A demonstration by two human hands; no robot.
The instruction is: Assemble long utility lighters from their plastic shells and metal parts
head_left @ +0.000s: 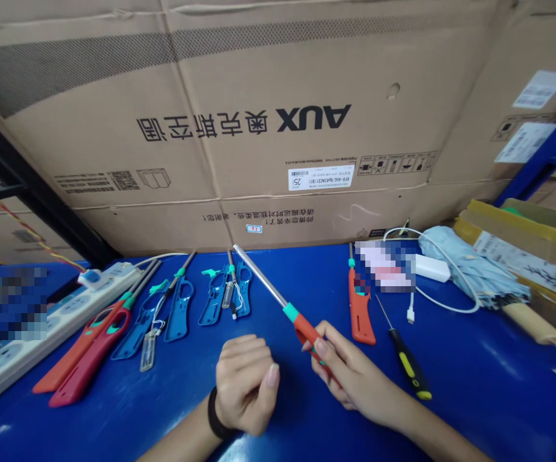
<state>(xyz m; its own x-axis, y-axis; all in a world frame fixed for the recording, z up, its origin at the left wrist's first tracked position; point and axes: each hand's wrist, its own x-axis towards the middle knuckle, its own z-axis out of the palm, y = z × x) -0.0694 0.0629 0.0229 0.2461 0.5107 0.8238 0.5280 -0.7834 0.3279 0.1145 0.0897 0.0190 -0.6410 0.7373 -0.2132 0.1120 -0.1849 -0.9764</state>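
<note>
An orange long-necked lighter (299, 321) with a green collar is gripped by its handle in my right hand (338, 366). Its metal tube slants up and to the left. My left hand (247, 385), with a dark band at the wrist, is curled into a fist beside it, apart from the lighter; whatever is inside, if anything, is hidden. Beyond the fist lie opened blue lighter shells (213, 305) with wires and a clear fuel tank (227, 295). Another opened blue lighter (178, 311) lies further left, its clear tank (148, 351) outside the shell.
At left are a red lighter (90, 359), an orange lighter (78, 350) and a white power strip (56, 327). On the right lie another orange lighter (362, 314), a screwdriver (408, 362), a white charger (431, 268) and a folded umbrella (470, 269). A large carton (258, 77) stands behind the blue tabletop (172, 398).
</note>
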